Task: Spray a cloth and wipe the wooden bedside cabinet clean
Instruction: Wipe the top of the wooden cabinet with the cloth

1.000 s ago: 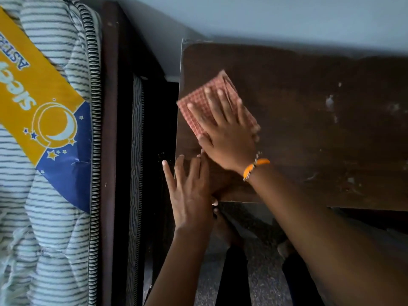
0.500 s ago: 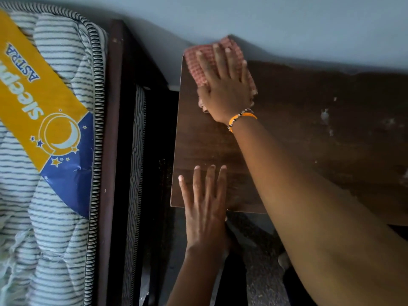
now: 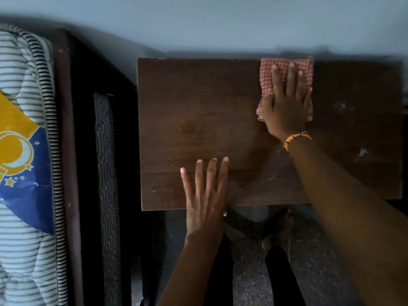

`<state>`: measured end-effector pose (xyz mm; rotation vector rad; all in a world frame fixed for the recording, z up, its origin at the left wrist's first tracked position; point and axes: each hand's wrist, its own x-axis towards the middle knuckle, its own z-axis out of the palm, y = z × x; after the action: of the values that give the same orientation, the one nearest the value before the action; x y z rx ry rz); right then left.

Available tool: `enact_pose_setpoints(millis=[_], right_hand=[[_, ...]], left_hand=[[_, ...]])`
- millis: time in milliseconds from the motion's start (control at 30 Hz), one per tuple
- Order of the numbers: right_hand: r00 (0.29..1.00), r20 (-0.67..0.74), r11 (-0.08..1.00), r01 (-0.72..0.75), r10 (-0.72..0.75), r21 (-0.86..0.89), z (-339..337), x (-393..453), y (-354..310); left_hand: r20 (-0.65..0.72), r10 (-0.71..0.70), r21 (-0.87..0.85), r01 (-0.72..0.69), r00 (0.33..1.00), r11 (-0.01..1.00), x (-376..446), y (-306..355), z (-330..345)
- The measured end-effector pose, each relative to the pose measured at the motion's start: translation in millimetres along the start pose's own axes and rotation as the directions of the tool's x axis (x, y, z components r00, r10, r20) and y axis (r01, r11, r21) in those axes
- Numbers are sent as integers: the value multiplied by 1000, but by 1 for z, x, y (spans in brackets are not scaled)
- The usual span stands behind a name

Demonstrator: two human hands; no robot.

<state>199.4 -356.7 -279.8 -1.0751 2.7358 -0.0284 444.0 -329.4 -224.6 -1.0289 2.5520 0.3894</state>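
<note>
The dark brown wooden top of the bedside cabinet (image 3: 198,120) fills the middle of the view, its back edge against the wall. My right hand (image 3: 286,107), with an orange bracelet at the wrist, presses flat on a red-checked cloth (image 3: 287,65) at the back edge, right of centre. My left hand (image 3: 206,195) lies flat with fingers spread on the front edge, holding nothing. Pale smudges mark the cabinet's right part. No spray bottle is in view.
A striped mattress (image 3: 24,239) with a yellow and blue label lies at the left in a dark wooden bed frame (image 3: 68,151), a narrow dark gap between it and the cabinet. A pale blue wall (image 3: 209,23) runs behind. My feet (image 3: 278,230) stand on speckled floor.
My right hand slid the cloth from the cabinet's front-left area up to the back-left corner, then right along the back edge. My left hand stayed flat near the front edge.
</note>
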Motion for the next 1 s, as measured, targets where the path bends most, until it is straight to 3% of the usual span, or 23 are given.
enact_pose_setpoints(millis=[200,367,500,633,767,900,1000], right_hand=[[998,39,999,49,-49,-4,9,-78,24],[996,90,1000,-16,15,9,18,-140,44],[994,91,998,-56,52,35,16,-126,25],[996,88,999,11,-15,44,14,-89,-13],[974,111,979,192,-198,64,20,-104,-55],[847,118,853,502,-518,140,33,-171,-76],[765,128,775,621,-632,115,40,-202,-61]], left_hand=[[-33,17,32,-16,999,999,2,-7,1],[-15,-30,51,31,999,998,-11,-11,8],[-54,-35,-21,34,998,999,-33,-9,22],[-81,-75,-53,71,994,996,-59,-9,41],[-100,-165,-126,152,981,980,-78,-10,57],[-61,-229,-119,221,971,968,-100,-10,60],[-14,-204,-117,201,979,973,-106,-4,59]])
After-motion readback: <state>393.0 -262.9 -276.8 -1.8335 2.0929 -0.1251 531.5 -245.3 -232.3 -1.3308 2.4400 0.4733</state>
